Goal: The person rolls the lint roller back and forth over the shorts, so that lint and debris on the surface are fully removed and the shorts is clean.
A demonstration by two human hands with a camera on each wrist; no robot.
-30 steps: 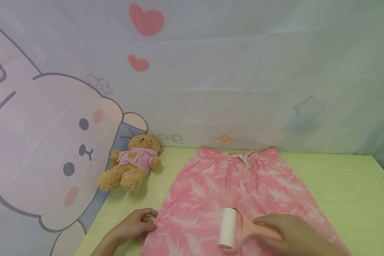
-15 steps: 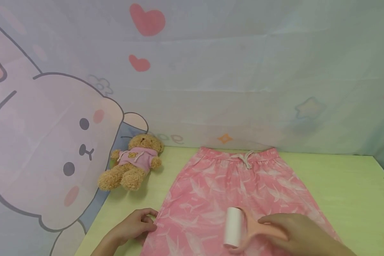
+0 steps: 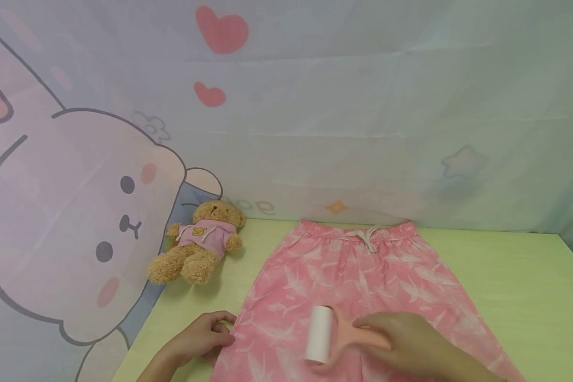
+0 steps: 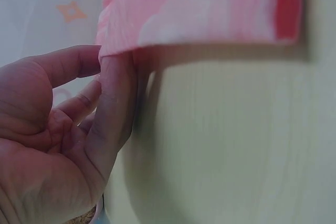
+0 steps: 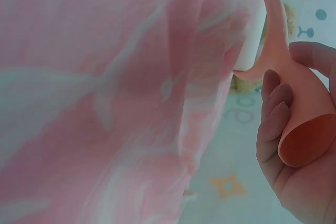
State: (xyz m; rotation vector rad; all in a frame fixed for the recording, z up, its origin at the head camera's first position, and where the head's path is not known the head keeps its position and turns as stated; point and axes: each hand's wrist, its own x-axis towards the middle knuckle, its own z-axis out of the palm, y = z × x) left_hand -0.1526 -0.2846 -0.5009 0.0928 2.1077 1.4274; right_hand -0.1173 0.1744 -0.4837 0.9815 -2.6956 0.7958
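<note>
A pair of pink drawstring pants (image 3: 286, 297) with a white leaf-like print lies flat on the table, waistband at the far side; the lower end runs out of the head view. My left hand (image 3: 200, 335) pinches the left side edge of the cloth, and in the left wrist view thumb and finger of that hand (image 4: 68, 114) meet at its border. Around the peach handle of a lint roller (image 3: 319, 335) curl the fingers of my right hand (image 3: 406, 342). The white roll lies on the pants, left of their middle. In the right wrist view the handle (image 5: 299, 93) shows its hollow end.
A brown teddy bear (image 3: 202, 241) in a pink hoodie sits at the back left, against a cloth backdrop (image 3: 315, 106) printed with a rabbit and hearts. The pale green table (image 3: 515, 286) extends to the right of the pants.
The lint roller in my right hand shifted slightly right, then moved back left across the pants, further than where it started. My left hand stays in place at the cloth's edge.
</note>
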